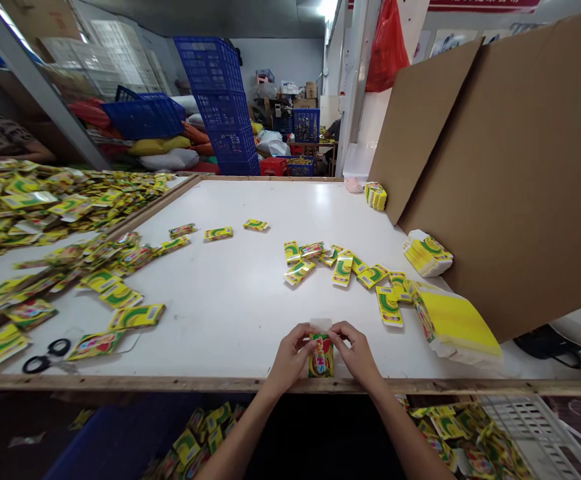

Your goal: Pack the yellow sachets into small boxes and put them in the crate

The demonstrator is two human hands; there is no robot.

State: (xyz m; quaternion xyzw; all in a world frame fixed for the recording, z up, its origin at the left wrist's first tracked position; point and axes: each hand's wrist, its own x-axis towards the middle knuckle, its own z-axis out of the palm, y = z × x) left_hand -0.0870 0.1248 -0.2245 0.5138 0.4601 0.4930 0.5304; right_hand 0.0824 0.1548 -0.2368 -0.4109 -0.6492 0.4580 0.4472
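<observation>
My left hand [289, 360] and my right hand [355, 355] both pinch one small yellow, green and red packet [321, 357] at the near edge of the white table [250, 293]. The packet stands upright between my fingers, its white top flap at my fingertips. Loose packets of the same kind [343, 267] lie scattered just beyond my hands. A thick yellow stack of them [453, 323] rests to the right of my right hand.
Black scissors [47, 355] lie at the near left beside more packets [120, 293]. A big heap [30, 200] covers the left table. Cardboard sheets [510, 167] lean at the right. Blue crates [215, 100] stand behind. A person's patterned sleeve [0, 137] shows far left.
</observation>
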